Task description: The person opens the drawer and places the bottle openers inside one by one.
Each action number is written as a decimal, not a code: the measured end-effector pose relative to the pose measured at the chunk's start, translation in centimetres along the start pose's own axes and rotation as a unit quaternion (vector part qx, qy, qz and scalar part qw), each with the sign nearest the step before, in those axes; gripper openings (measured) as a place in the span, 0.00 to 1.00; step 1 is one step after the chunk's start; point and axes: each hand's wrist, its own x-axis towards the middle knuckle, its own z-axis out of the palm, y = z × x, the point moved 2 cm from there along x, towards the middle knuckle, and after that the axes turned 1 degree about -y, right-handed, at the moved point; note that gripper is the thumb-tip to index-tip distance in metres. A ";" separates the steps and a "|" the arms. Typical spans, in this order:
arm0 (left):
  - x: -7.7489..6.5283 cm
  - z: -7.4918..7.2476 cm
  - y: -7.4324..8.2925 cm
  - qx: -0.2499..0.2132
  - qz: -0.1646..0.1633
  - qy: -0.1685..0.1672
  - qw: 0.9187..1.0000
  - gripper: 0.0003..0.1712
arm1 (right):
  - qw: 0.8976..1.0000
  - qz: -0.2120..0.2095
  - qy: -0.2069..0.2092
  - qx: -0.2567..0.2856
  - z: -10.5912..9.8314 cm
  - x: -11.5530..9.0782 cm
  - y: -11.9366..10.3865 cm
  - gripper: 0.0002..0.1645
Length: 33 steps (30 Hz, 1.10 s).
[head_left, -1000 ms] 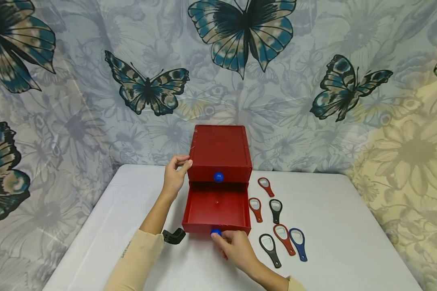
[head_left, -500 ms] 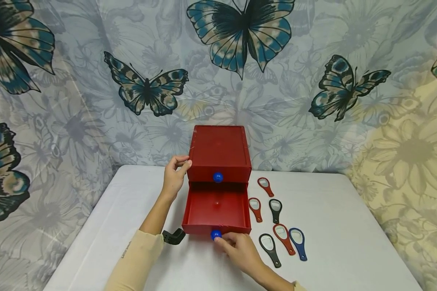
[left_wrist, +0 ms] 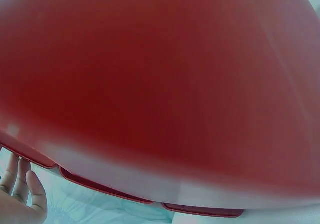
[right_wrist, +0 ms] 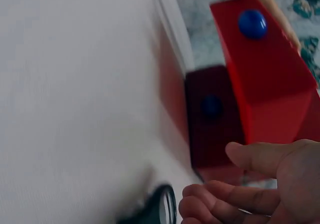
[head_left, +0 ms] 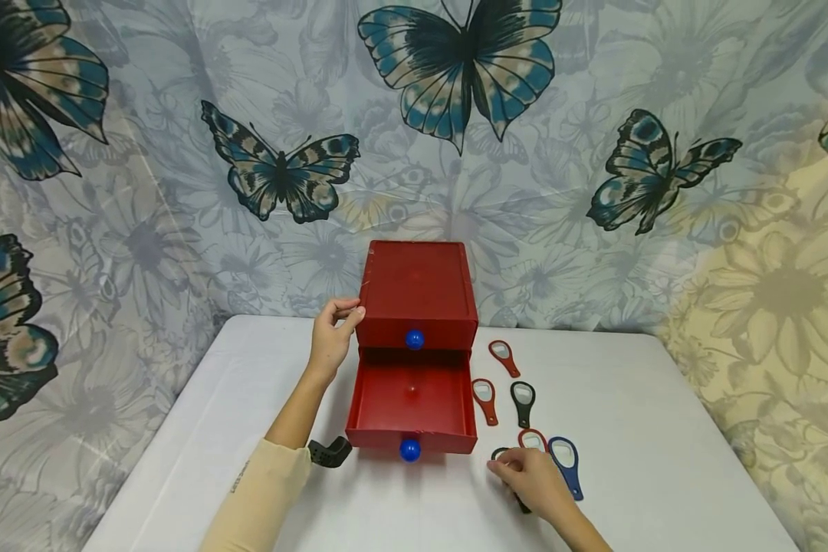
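Note:
A red two-drawer box (head_left: 417, 280) stands mid-table, its lower drawer (head_left: 379, 406) pulled out and bare inside. Blue knobs mark both drawer fronts, the lower knob (head_left: 410, 450) now untouched. My left hand (head_left: 333, 337) rests with extended fingers against the box's left side; the left wrist view is mostly filled by that red wall (left_wrist: 150, 84). Over a black bottle opener (head_left: 524, 506) hovers my right hand (head_left: 533, 479), partly hiding it. In the right wrist view, thumb and fingers are apart, with the dark opener (right_wrist: 167, 206) just beyond the fingertips.
More bottle openers lie right of the box: a far red one (head_left: 504, 358), a nearer red one (head_left: 484, 400), a black one (head_left: 524, 404), a blue one (head_left: 567, 468) and a red one (head_left: 532, 438) partly behind my right hand. A black curved piece (head_left: 329, 452) is beside my left sleeve.
My right hand has let go of the lower drawer's blue knob and moved right, over the near black bottle opener. My left hand stays at the box's side.

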 end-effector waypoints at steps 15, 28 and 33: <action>0.2 0.0 -0.2 0.002 0.005 -0.005 1.000 0.14 | 0.993 0.036 0.040 -0.109 -4.9 0.0 6.2 0.30; 0.2 -0.1 -0.1 -0.002 0.009 -0.007 1.000 0.14 | 0.991 0.045 0.050 -0.116 -4.8 0.3 7.7 0.30; 0.2 -0.2 -0.2 -0.003 0.010 -0.009 1.000 0.14 | 0.992 0.055 0.043 -0.107 -5.0 0.4 7.9 0.27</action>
